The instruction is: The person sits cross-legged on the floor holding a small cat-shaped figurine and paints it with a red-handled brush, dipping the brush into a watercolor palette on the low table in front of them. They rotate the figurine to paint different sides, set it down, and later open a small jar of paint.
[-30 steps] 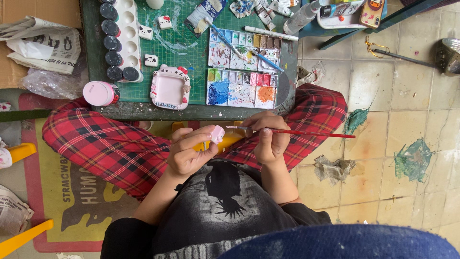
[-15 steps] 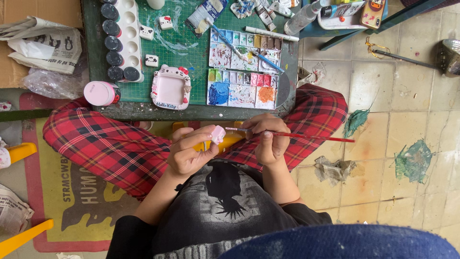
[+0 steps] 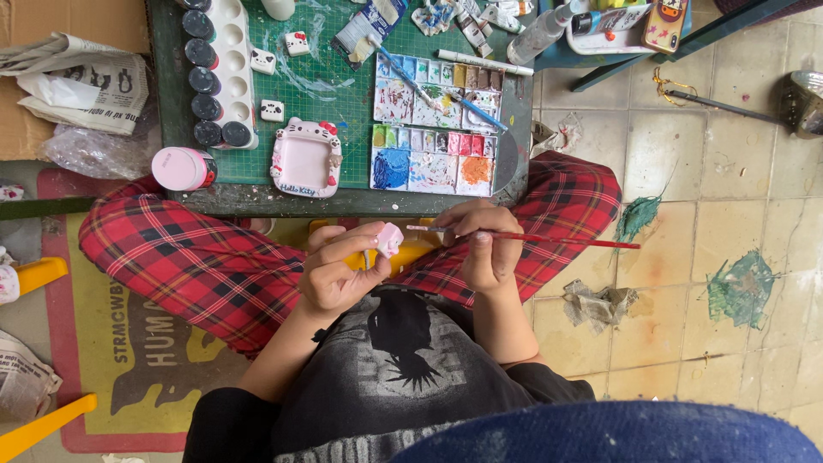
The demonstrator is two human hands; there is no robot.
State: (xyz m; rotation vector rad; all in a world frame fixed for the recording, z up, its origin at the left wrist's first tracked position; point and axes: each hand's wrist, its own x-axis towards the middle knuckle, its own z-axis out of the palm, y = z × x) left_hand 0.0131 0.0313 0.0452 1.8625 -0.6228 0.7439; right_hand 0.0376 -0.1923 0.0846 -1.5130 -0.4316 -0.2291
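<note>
Stained floor tiles (image 3: 686, 171) fill the right of the frame, with a green-topped desk (image 3: 334, 94) at upper centre; below it sits the person in red plaid trousers (image 3: 197, 266), both hands over the lap at mid-frame.

Left hand (image 3: 334, 274) is curled around a small pink figure (image 3: 390, 238), fingers wrapped about its lower part so the pink top stands free; right hand (image 3: 484, 249) pinches a thin red brush (image 3: 549, 239) near its front end, the handle running out to the right and the tip lying just beside the figure.

The figure looks light, rigid and probably brittle, like cast plaster or clay; wet paint would smear, so it seems best held by its lower part, away from the painted face, and with gentle pressure. The brush is thin, stiff and nearly weightless; a hold close to the bristles gives the finest control.

On the desk lie a paint palette (image 3: 433, 129) with many coloured wells, a pink frame (image 3: 304, 159) shaped like a cat, a row of dark paint pots (image 3: 206, 77) in a white tray, and a pink jar (image 3: 182, 168) at the left edge; crumpled newspaper (image 3: 73, 73) rests at upper left.
</note>
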